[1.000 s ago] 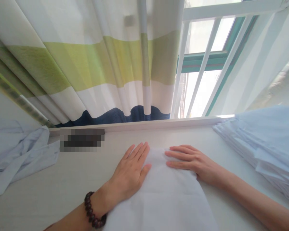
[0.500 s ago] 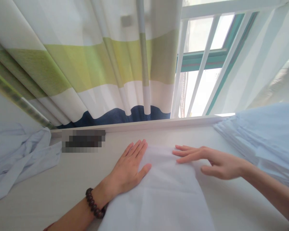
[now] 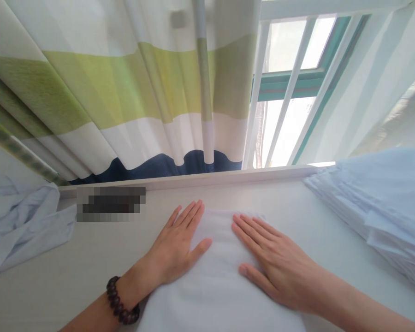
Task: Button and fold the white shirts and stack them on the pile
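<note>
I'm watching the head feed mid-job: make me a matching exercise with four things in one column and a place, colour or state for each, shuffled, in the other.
Column one
1. White cloth
2. Beaded bracelet
3. Layered cloth stack
4. Curtain

Column two
A. Pale, with a broad green band
B. At the right edge of the view
C. Partly covered by the left hand and the right hand, both laid flat
D. Dark, worn around the left wrist

Pairs: 1-C, 2-D, 3-B, 4-A
</note>
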The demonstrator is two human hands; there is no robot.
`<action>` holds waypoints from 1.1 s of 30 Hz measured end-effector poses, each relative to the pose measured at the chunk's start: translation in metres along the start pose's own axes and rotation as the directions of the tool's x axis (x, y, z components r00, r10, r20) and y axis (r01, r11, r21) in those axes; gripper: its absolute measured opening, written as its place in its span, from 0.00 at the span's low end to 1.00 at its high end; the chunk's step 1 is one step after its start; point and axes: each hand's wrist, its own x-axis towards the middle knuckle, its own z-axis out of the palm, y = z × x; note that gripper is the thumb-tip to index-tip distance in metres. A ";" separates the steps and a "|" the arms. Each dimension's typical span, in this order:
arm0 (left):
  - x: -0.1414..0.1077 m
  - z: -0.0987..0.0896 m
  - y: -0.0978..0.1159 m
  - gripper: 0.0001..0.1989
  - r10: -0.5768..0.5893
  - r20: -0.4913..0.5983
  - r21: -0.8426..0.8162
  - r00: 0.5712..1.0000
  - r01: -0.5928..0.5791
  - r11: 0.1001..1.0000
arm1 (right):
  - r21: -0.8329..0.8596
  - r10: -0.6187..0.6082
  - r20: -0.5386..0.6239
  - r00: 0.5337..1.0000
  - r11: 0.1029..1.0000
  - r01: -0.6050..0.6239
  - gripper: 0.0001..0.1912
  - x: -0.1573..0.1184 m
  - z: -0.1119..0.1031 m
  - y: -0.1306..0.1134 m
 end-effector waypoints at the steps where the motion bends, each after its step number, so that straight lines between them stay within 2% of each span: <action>1: 0.000 0.000 -0.001 0.36 -0.004 0.005 -0.008 1.000 0.004 1.000 | -0.003 0.002 0.000 1.000 1.000 -0.002 0.34 -0.001 0.001 0.001; 4: 0.003 -0.001 -0.001 0.36 -0.005 0.024 -0.041 1.000 0.006 0.999 | -0.002 0.017 -0.003 1.000 1.000 -0.017 0.34 -0.001 0.000 -0.001; 7: 0.006 -0.011 -0.001 0.35 -0.027 0.091 -0.105 0.995 0.037 0.994 | 0.049 0.020 0.003 1.000 0.999 -0.020 0.34 0.003 -0.008 -0.002; 10: 0.011 -0.030 -0.004 0.28 -0.044 0.173 -0.228 0.984 0.084 0.970 | 0.197 0.049 -0.021 0.999 0.979 -0.044 0.25 0.012 -0.023 0.004; 14: 0.024 -0.057 -0.012 0.21 -0.078 0.270 -0.299 0.960 0.161 0.941 | 0.397 0.254 -0.083 0.964 0.896 -0.201 0.20 0.030 -0.029 0.025; 16: 0.035 -0.063 -0.015 0.19 -0.093 0.371 -0.269 0.924 0.203 0.942 | 0.403 0.324 -0.040 0.945 0.871 -0.281 0.18 0.036 -0.026 0.035; 17: 0.041 -0.064 -0.016 0.21 -0.092 0.434 -0.255 0.896 0.221 0.941 | 0.398 0.333 0.009 0.943 0.864 -0.309 0.20 0.038 -0.025 0.038; 20: 0.056 -0.065 -0.018 0.26 -0.034 0.611 -0.245 0.791 0.229 0.942 | 0.412 0.324 0.218 0.921 0.824 -0.388 0.24 0.040 -0.029 0.041; 22: 0.061 -0.065 -0.016 0.23 0.045 0.681 -0.267 0.731 0.191 0.944 | 0.416 0.288 0.383 0.878 0.795 -0.442 0.22 0.039 -0.038 0.039; 23: 0.061 -0.067 -0.015 0.22 0.089 0.692 -0.289 0.716 0.162 0.944 | 0.408 0.255 0.446 0.858 0.795 -0.449 0.21 0.038 -0.043 0.037; 25: 0.058 -0.071 -0.014 0.19 0.171 0.681 -0.354 0.712 0.116 0.928 | 0.406 0.176 0.496 0.850 0.819 -0.406 0.18 0.036 -0.051 0.034; 27: 0.053 -0.075 -0.016 0.17 0.228 0.666 -0.436 0.711 0.122 0.892 | 0.451 0.107 0.469 0.877 0.825 -0.342 0.16 0.034 -0.056 0.034; 29: 0.049 -0.076 -0.020 0.16 0.252 0.649 -0.521 0.718 0.178 0.835 | 0.535 0.061 0.457 0.887 0.778 -0.329 0.16 0.031 -0.056 0.037; 31: 0.047 -0.070 -0.025 0.16 0.261 0.641 -0.599 0.722 0.258 0.758 | 0.607 0.023 0.478 0.878 0.714 -0.349 0.17 0.028 -0.052 0.042; 33: 0.047 -0.061 -0.030 0.19 0.270 0.655 -0.656 0.705 0.354 0.667 | 0.656 0.009 0.482 0.876 0.658 -0.368 0.18 0.027 -0.045 0.046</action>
